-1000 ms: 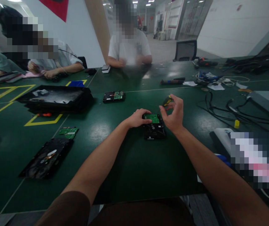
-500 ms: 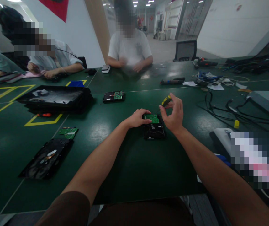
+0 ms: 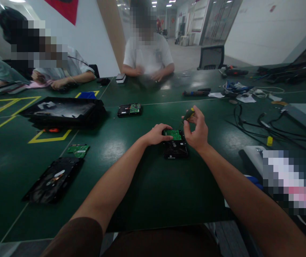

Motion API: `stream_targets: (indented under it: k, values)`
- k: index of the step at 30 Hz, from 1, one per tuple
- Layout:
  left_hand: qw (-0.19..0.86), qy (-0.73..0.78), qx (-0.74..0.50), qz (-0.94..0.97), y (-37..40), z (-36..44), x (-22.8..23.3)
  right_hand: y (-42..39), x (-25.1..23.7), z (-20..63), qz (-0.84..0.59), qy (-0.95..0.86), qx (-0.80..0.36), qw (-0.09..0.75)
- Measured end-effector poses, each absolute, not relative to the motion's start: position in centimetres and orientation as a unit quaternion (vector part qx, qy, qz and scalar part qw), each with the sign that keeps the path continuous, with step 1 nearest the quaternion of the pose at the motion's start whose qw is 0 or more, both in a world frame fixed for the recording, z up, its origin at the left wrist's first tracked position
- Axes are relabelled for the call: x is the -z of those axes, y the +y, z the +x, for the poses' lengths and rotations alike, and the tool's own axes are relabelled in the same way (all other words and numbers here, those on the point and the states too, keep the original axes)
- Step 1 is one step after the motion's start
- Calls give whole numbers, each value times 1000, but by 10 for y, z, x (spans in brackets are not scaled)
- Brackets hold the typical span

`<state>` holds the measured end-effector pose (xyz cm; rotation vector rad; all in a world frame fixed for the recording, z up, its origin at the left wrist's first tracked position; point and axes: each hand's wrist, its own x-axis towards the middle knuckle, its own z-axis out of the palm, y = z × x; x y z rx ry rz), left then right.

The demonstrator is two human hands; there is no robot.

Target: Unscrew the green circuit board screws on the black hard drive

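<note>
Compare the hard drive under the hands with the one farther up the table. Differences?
The near hard drive is pinned by the left hand, with the right hand working a screwdriver over it; the far hard drive lies untouched. The near one points lengthwise away from the camera; the far one lies crosswise. Both lie flat on the green table, green circuit board up.

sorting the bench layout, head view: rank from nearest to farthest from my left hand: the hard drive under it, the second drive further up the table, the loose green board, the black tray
From the left hand:
1. Hard drive, touching it, just right.
2. Second drive, beyond it, slightly left.
3. Black tray, far left, and loose green board, near left: too close to call.
</note>
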<state>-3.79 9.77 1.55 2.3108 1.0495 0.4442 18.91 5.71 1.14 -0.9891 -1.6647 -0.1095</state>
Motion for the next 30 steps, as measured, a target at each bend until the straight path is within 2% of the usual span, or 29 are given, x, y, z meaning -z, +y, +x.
stream_targets:
  k: [8, 30]
  values:
    - [280, 390, -163, 862, 99, -38, -15, 59, -11, 192, -430, -696, 87, 569]
    - [283, 392, -169, 859, 100, -39, -12, 54, -17, 189, -430, -699, 92, 564]
